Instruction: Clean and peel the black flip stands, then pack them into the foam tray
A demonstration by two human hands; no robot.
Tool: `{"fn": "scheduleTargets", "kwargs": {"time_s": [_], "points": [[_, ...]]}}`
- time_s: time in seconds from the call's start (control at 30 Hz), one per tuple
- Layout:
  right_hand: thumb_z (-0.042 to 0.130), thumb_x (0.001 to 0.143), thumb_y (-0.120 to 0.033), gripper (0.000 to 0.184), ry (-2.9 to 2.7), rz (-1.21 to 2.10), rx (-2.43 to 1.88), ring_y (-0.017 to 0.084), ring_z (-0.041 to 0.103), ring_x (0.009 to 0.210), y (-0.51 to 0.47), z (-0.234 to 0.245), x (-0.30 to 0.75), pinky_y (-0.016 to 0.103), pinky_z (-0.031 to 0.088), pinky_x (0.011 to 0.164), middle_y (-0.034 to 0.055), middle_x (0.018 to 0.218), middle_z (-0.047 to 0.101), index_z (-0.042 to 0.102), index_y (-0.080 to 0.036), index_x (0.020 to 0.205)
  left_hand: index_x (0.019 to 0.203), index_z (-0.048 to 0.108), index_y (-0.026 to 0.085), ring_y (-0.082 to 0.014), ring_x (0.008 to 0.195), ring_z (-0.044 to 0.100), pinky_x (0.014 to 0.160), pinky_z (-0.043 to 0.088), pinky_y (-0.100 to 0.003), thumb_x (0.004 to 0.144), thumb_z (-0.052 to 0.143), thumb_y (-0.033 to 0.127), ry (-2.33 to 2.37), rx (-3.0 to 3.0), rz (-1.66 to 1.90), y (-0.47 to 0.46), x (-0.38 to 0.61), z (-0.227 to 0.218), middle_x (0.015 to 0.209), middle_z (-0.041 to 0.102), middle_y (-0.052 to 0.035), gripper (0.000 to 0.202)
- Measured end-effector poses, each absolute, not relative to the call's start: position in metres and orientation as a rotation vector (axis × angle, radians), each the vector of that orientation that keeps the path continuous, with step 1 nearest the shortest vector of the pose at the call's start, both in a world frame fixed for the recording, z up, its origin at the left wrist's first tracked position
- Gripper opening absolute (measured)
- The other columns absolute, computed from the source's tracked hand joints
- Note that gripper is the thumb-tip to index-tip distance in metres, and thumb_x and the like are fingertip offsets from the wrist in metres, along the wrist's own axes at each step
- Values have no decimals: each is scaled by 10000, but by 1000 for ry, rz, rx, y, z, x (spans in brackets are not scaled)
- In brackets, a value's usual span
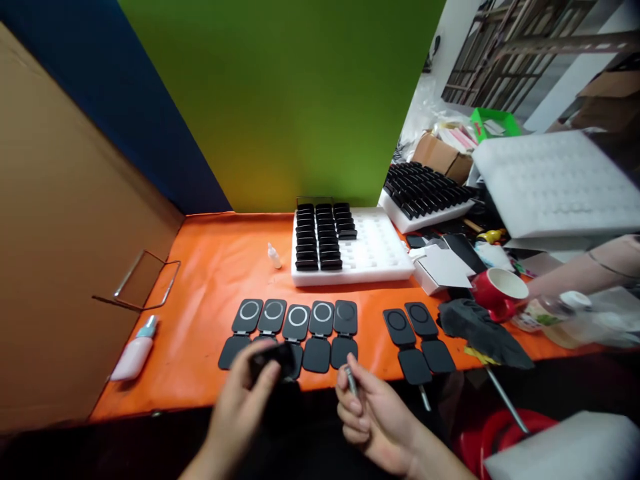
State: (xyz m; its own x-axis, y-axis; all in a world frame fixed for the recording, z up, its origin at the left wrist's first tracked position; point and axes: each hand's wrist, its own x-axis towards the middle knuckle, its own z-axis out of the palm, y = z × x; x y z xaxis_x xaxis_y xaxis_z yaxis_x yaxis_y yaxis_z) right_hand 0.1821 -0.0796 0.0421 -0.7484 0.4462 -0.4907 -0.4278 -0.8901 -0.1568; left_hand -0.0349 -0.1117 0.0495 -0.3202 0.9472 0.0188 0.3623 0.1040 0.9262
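Note:
My left hand (243,397) is closed around a small dark flat piece (283,360), blurred by motion, that looks like one of the black pads. In my right hand (375,413), thumb and fingers pinch a short silvery cylindrical part (351,381) whose exact kind I cannot make out. Just beyond both hands lies a row of several unfolded, hinged black charging pads (323,317), most with a light ring on the upper half. Two more hinged pads (413,333) with dark rings lie to the right. My left hand partly covers the lower halves of some pads.
A white foam tray (353,275) holds rows of black pieces behind the pads. A small dropper bottle (274,256) and a pink bottle (134,350) stand on the orange table (210,267). At right are a red mug (500,293), a dark cloth (480,330) and another person's arm (585,267).

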Motion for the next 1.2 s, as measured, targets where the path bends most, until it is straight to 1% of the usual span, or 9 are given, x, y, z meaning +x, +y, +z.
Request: {"fn": "scheduleTargets", "kwargs": {"time_s": [0.07, 0.17, 0.43, 0.57, 0.73, 0.87, 1.0, 1.1, 1.2], "points": [[440, 847, -489, 340, -177, 2514, -734, 21, 210, 352, -76, 40, 188, 160, 120, 371, -70, 482, 347, 514, -169, 757, 1260, 342, 203, -219, 973, 584, 809, 497, -345, 789, 517, 395, 1903, 1098, 1249, -95, -84, 46, 1124, 560, -95, 539], [435, 846, -498, 352, -304, 2486, -820, 20, 201, 351, -76, 34, 192, 168, 106, 371, -68, 479, 347, 508, -168, 747, 1312, 274, 185, -216, 1005, 562, 814, 484, -334, 806, 418, 470, 2207, 1256, 996, -71, -155, 28, 1169, 518, -112, 598], [432, 850, -488, 353, -464, 2336, -1021, 17, 204, 350, -83, 24, 191, 181, 78, 371, -64, 485, 354, 506, -156, 754, 1227, 434, 139, -334, 1179, 370, 996, 249, -470, 772, 426, 473, 2424, 1514, 662, -66, -168, 5, 1237, 439, -158, 564], [441, 851, -471, 334, -486, 2289, -1064, 14, 208, 359, -82, 21, 198, 181, 80, 379, -61, 501, 363, 505, -155, 765, 1239, 427, 227, -316, 1088, 469, 919, 341, -439, 750, 465, 520, 2297, 1708, 361, -81, -138, 9, 1141, 536, -109, 572], [425, 854, -487, 349, -542, 2293, -1055, 16, 223, 374, -82, 20, 192, 184, 92, 390, -59, 527, 372, 496, -152, 784, 1361, 208, 175, -340, 1109, 475, 844, 409, -408, 727, 504, 513, 2300, 1527, 183, -80, -130, 6, 1218, 504, -164, 778], [529, 809, -452, 309, -706, 2207, -1058, 15, 257, 399, -84, 21, 185, 180, 125, 398, -62, 553, 381, 476, -151, 772, 1251, 420, 206, -295, 1032, 548, 797, 455, -373, 775, 421, 516, 2326, 1307, 481, -84, -137, 17, 1114, 596, -107, 568], [623, 741, -443, 325, -731, 2150, -1125, 10, 206, 372, -83, 18, 181, 177, 88, 376, -90, 506, 337, 488, -158, 823, 1054, 579, 220, -263, 967, 585, 780, 483, -326, 704, 522, 542, 2151, 1080, 795, -104, -125, 42, 995, 653, -45, 478], [525, 785, -517, 397, -445, 2285, -1028, 15, 175, 351, -80, 16, 179, 164, 74, 360, -91, 480, 348, 510, -179, 992, 974, 616, 219, -240, 914, 600, 763, 491, -297, 705, 583, 468, 1934, 1213, 887, -117, -97, 61, 933, 664, -35, 368], [434, 795, -588, 467, -141, 2570, -935, 5, 193, 339, -77, 20, 178, 140, 77, 351, -44, 524, 463, 534, -175, 988, 908, 641, 266, -176, 786, 612, 694, 493, -254, 787, 543, 324, 1567, 1543, 828, -122, -72, 74, 833, 656, -16, 166]]}}
